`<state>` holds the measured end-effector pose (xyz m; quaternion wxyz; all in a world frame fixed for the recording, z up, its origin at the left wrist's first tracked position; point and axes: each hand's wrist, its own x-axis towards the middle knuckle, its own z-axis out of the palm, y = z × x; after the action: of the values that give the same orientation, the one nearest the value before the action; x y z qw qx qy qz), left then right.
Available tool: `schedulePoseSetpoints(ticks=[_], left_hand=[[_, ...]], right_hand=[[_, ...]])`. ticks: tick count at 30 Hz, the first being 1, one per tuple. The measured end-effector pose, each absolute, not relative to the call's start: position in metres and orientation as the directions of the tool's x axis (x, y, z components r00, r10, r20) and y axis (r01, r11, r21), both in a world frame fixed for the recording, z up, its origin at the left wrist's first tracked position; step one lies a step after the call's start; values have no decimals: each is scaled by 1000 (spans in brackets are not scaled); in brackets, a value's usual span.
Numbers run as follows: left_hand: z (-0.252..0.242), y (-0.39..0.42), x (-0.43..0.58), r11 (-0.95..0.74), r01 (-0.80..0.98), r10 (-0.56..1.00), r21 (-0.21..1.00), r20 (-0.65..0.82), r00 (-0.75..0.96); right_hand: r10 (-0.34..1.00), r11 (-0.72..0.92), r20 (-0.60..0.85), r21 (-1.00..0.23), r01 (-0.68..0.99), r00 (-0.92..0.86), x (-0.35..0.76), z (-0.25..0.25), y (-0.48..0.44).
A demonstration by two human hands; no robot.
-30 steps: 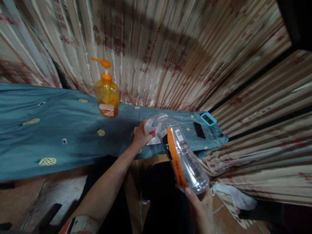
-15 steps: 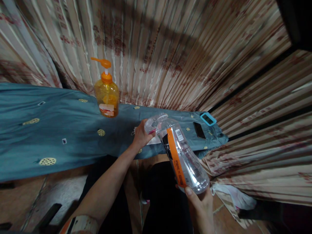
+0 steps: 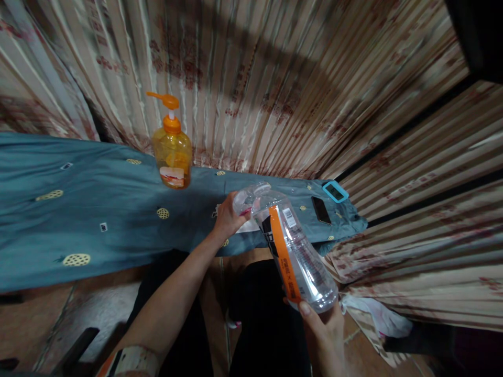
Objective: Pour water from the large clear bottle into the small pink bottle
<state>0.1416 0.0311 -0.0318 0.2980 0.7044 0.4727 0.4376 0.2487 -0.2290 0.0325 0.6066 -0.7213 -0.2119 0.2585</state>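
Note:
A large clear plastic bottle (image 3: 302,256) with an orange and black label is held tilted above my lap, its neck toward the upper left. My left hand (image 3: 230,214) is closed around the neck and clear top part, where a bit of pink shows. My right hand (image 3: 320,324) grips the bottle's base from below, thumb on the near side and the other fingers mostly hidden behind it. To the left, an orange pump bottle (image 3: 173,157) stands upright on the blue-green cloth (image 3: 129,214), apart from both hands.
A black phone (image 3: 321,210) and a light-blue-framed device (image 3: 335,191) lie at the cloth's right end. Pleated patterned curtains (image 3: 243,89) hang behind and to the right. A white plastic bag (image 3: 377,314) is low on the right, above the tiled floor (image 3: 94,303).

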Motion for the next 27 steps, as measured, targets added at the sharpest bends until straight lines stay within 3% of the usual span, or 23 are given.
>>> schedulePoseSetpoints(ticks=[15,27], left_hand=[[-29,32,141,-357,388,933,850,305,191],[-31,32,142,-347,411,937,843,299,178]], right_hand=[[604,-161,-41,-984,72,796,261,11,-236],[630,-176,-73,-983,50,773,262,12,-238]])
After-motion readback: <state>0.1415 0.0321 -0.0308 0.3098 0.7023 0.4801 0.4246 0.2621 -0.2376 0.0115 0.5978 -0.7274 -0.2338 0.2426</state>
